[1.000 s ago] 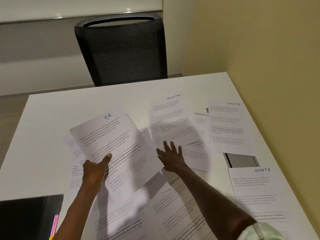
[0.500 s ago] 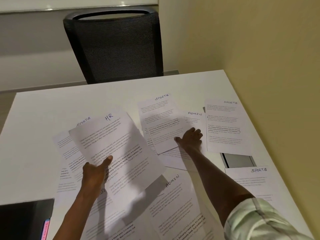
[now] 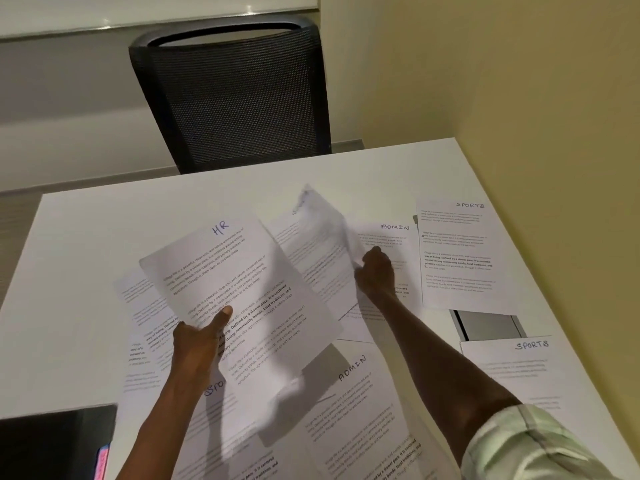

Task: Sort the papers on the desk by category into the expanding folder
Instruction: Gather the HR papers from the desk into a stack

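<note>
HR sheet point(image 3: 239, 299) held up over desk point(image 3: 86, 258) middle, left hand point(image 3: 199, 344) pinching its lower left edge, thumb on top. Right hand point(image 3: 375, 271) grips blurred sheet point(image 3: 318, 230), lifted off the pile toward the far edge. Paper: light, floppy, slides easily; take by an edge or corner. Admin sheet point(image 3: 391, 244) and sports sheet point(image 3: 457, 251) flat by the right edge. Folder point(image 3: 52, 445) at near left corner.

HR sheet point(image 3: 239, 299) lifted, tilted. Blurred sheet point(image 3: 318, 233) raised off bench. ADMIN point(image 3: 391, 244), SPORTS point(image 3: 457, 251) sheets flat. Black folder point(image 3: 52, 445) at near-left corner.
</note>
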The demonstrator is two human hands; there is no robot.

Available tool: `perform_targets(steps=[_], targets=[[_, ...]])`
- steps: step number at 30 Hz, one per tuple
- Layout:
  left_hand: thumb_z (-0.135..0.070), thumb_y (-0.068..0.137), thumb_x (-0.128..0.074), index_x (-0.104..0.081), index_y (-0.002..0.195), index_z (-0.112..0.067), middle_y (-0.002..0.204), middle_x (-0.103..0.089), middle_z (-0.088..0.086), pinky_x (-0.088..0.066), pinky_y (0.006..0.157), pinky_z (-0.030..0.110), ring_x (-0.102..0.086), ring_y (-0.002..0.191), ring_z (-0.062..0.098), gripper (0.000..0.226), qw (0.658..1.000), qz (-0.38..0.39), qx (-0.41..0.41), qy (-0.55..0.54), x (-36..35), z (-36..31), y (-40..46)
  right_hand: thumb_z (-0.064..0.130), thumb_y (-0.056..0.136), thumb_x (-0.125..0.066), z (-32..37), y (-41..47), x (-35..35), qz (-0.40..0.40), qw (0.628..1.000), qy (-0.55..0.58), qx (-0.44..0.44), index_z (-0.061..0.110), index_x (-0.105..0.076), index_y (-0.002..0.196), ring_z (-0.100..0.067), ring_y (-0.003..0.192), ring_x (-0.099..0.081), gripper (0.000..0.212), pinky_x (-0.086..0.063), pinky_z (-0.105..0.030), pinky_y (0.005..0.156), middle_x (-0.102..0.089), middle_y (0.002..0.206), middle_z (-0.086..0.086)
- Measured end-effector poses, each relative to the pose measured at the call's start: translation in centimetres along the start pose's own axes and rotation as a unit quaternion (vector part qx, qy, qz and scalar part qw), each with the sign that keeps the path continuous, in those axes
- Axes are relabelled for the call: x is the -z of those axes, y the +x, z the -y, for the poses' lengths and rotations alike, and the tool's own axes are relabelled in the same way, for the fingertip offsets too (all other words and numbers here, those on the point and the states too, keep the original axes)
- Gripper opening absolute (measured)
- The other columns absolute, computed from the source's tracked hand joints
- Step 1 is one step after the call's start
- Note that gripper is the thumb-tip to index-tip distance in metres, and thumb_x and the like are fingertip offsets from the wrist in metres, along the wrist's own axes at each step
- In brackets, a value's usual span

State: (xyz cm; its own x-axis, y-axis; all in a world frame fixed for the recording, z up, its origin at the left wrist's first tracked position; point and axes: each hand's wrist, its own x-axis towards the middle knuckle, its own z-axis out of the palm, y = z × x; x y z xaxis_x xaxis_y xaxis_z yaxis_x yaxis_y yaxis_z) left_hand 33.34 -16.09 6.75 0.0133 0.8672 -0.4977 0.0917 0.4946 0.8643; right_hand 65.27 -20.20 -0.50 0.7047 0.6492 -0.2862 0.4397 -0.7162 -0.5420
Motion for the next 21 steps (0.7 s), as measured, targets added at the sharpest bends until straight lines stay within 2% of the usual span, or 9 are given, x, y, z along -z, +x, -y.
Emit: perform_targets(steps=[3, 6, 8, 11, 12, 14, 18, 19, 21], targets=[[-0.018, 0.077, -0.081, -0.042, 0.067, -0.024, 0.046, -0.033, -0.009, -0.025, 0.043, 0.016, -0.026, 0.037, 0.006, 0.04, 0.999, -0.013, 0.0, -0.032, 1.0, -0.5, -0.1, -0.005, 0.083, -0.057, 2.4, -2.8, -0.4, -0.03, 0.982, 0.154, 0.103, 0.004, -0.051, 0.098, -0.019, 0.075, -0.056, 0.018, -0.037, -0.008, 0.051, -0.06, 0.091, -0.008], [-0.013, 0.079, -0.078, -0.054, 0.084, -0.02, 0.051, -0.044, -0.008, -0.035, 0.04, 0.015, -0.036, 0.036, 0.001, 0.026, 0.999, -0.02, -0.016, -0.046, 1.6, -0.6, -0.1, -0.005, 0.081, -0.061, 4.9, -5.5, -2.1, -0.041, 0.964, 0.218, 0.146, 0.008, -0.056, 0.09, -0.009, 0.068, -0.05, 0.017, -0.037, -0.008, 0.053, -0.059, 0.084, -0.001], [-0.01, 0.083, -0.075, -0.055, 0.113, -0.012, 0.067, -0.054, -0.003, -0.054, 0.055, 0.021, -0.044, 0.038, -0.003, 0.037, 0.998, -0.026, -0.023, -0.06, 1.7, -0.8, -0.4, -0.002, 0.082, -0.064, 5.5, -6.8, -3.9, -0.035, 0.96, 0.246, 0.132, 0.008, -0.057, 0.089, -0.008, 0.068, -0.052, 0.014, -0.036, -0.009, 0.056, -0.061, 0.083, -0.003], [-0.015, 0.079, -0.078, -0.061, 0.115, -0.005, 0.101, -0.06, 0.005, -0.056, 0.069, 0.026, -0.065, 0.067, 0.008, 0.041, 0.997, -0.033, -0.018, -0.064, 2.3, -1.0, -0.6, 0.003, 0.08, -0.065, 5.2, -7.6, -6.1, 0.01, 0.965, 0.248, 0.085, 0.005, -0.059, 0.096, -0.021, 0.084, -0.057, 0.017, -0.041, -0.027, 0.072, -0.064, 0.095, -0.009], [-0.017, 0.076, -0.08, -0.062, 0.115, -0.003, 0.106, -0.063, 0.005, -0.054, 0.071, 0.026, -0.067, 0.08, 0.015, 0.045, 0.997, -0.036, -0.015, -0.061, 2.7, -1.0, -0.4, 0.01, 0.08, -0.067, 4.9, -7.6, -6.5, 0.039, 0.97, 0.228, 0.074, 0.007, -0.058, 0.1, -0.023, 0.089, -0.057, 0.021, -0.043, -0.03, 0.075, -0.063, 0.099, -0.009], [-0.022, 0.07, -0.083, -0.058, 0.122, 0.002, 0.097, -0.06, 0.004, -0.053, 0.068, 0.024, -0.062, 0.075, 0.015, 0.063, 0.997, -0.033, -0.006, -0.066, 3.1, -0.9, -0.4, 0.033, 0.083, -0.069, 4.2, -7.3, -6.6, 0.078, 0.981, 0.167, 0.062, 0.012, -0.055, 0.108, -0.022, 0.095, -0.055, 0.036, -0.047, -0.035, 0.079, -0.058, 0.107, -0.006], [-0.014, 0.082, -0.079, -0.019, 0.144, 0.016, 0.077, -0.054, -0.005, -0.053, 0.065, 0.019, -0.06, 0.063, 0.002, 0.092, 0.997, -0.033, 0.01, -0.063, 2.9, -1.0, -0.7, 0.053, 0.096, -0.033, 1.8, -5.7, -4.5, -0.013, 0.988, -0.042, 0.151, 0.013, -0.053, 0.123, -0.027, 0.114, -0.049, 0.052, -0.047, -0.038, 0.087, -0.051, 0.128, -0.01], [-0.016, 0.08, -0.08, -0.029, 0.14, 0.017, 0.065, -0.051, -0.009, -0.049, 0.058, 0.015, -0.055, 0.053, -0.001, 0.085, 0.998, -0.033, 0.01, -0.057, 2.8, -1.0, -0.8, 0.051, 0.096, -0.025, 0.7, -5.0, -4.0, -0.013, 0.977, -0.124, 0.175, 0.014, -0.053, 0.126, -0.029, 0.121, -0.047, 0.055, -0.046, -0.043, 0.093, -0.048, 0.137, -0.01], [-0.027, 0.065, -0.085, -0.058, 0.093, -0.001, 0.044, -0.034, -0.015, -0.034, 0.043, 0.011, -0.032, 0.035, 0.0, 0.047, 0.999, -0.017, 0.029, -0.039, 2.7, -1.0, -0.6, 0.046, 0.098, -0.024, -1.4, -3.8, -2.5, 0.023, 0.963, -0.219, 0.152, 0.015, -0.053, 0.126, -0.03, 0.128, -0.043, 0.052, -0.041, -0.05, 0.101, -0.042, 0.147, -0.006]])
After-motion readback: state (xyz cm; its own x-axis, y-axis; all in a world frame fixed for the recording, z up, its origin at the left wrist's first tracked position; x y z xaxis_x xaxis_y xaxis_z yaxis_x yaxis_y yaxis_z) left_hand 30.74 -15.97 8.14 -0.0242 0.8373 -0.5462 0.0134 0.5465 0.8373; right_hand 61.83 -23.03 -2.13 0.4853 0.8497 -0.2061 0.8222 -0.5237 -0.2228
